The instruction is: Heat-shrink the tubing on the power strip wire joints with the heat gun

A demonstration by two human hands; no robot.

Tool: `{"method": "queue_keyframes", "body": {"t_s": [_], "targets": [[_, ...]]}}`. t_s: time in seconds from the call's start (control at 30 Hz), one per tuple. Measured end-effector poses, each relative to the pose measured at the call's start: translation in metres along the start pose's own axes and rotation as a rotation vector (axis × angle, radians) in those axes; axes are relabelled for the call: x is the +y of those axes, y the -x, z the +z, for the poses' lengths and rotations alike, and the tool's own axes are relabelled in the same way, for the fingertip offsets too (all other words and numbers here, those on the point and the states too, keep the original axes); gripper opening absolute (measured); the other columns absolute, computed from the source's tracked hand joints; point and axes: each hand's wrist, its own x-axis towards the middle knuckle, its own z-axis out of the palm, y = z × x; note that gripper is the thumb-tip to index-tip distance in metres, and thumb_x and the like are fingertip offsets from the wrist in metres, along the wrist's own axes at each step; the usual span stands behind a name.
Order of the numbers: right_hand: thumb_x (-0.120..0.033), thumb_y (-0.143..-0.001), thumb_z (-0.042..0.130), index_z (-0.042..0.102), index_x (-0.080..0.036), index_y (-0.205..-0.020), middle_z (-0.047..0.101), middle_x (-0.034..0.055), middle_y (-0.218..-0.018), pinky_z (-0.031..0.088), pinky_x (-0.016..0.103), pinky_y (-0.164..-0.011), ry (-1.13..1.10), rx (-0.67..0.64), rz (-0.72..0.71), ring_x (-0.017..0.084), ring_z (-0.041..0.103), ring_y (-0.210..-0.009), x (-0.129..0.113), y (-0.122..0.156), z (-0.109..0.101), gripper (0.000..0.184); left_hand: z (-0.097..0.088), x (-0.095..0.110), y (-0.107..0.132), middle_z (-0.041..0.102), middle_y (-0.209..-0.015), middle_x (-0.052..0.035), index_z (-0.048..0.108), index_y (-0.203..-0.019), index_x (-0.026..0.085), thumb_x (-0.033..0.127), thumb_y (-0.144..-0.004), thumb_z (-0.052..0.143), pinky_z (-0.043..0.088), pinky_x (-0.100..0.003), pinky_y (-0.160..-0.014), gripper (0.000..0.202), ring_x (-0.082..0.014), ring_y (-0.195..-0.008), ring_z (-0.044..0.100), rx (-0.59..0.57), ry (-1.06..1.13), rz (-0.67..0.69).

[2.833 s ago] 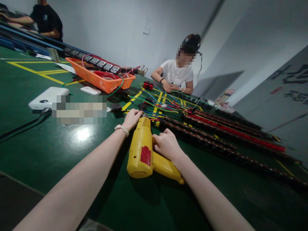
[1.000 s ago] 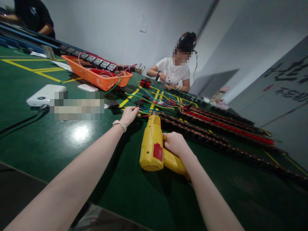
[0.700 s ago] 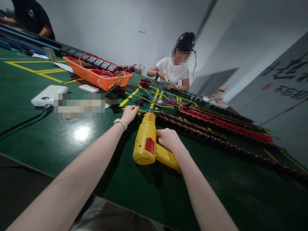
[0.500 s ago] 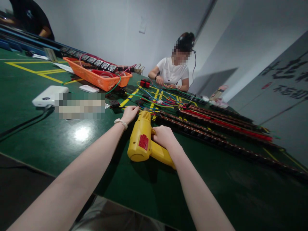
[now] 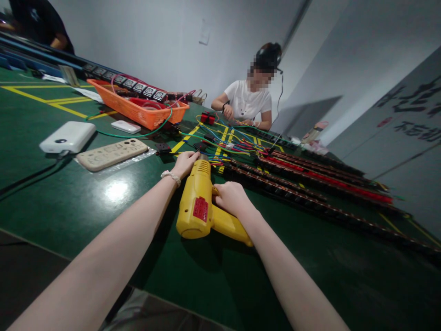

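Observation:
My right hand (image 5: 232,196) is wrapped round the handle of a yellow heat gun (image 5: 195,200), whose nozzle points away from me. Close beside the nozzle, my left hand (image 5: 186,163) is closed with its fingers together. It seems to be at the ends of some coloured wires (image 5: 220,158), but what it pinches is hidden by the fingers and the gun. The wires run right to long dark strips (image 5: 275,181) with copper-coloured lines. A small black connector (image 5: 163,149) lies just left of my left hand.
An orange basket (image 5: 144,117) with wires and a strip of square parts stands at the back left. Nearer are a white power bank (image 5: 69,136) with a black cable and a phone in a beige case (image 5: 113,154). Across the green table (image 5: 138,257) sits a co-worker (image 5: 246,101).
The heat gun and my right hand have shifted slightly left and toward me in the view. My left hand stays nearly in place. The co-worker's hand has moved a little.

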Motion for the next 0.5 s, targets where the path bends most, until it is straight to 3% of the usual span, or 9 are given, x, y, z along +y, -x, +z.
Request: {"method": "queue_keyframes", "body": {"t_s": [0.17, 0.5], "targets": [[-0.033, -0.079, 0.037, 0.062, -0.016, -0.097, 0.061, 0.0080, -0.091, 0.037, 0.020, -0.078, 0.007, -0.027, 0.007, 0.012, 0.056, -0.086, 0.010, 0.003, 0.003, 0.035, 0.002, -0.003, -0.001, 0.041, -0.055, 0.0009, 0.050, -0.062, 0.009, 0.044, -0.082, 0.040, 0.021, -0.018, -0.051, 0.041, -0.0045, -0.053, 0.033, 0.040, -0.002, 0.024], [-0.034, -0.079, 0.035, 0.061, -0.022, -0.094, 0.061, 0.0047, -0.086, 0.029, 0.020, -0.067, 0.061, -0.033, 0.092, 0.013, 0.055, -0.081, 0.040, 0.022, 0.011, 0.032, 0.002, -0.003, -0.001, 0.046, -0.055, 0.0002, 0.050, -0.059, 0.010, 0.039, -0.083, 0.040, 0.025, -0.018, -0.055, 0.039, -0.0055, -0.055, 0.039, 0.079, -0.031, 0.058]]}}
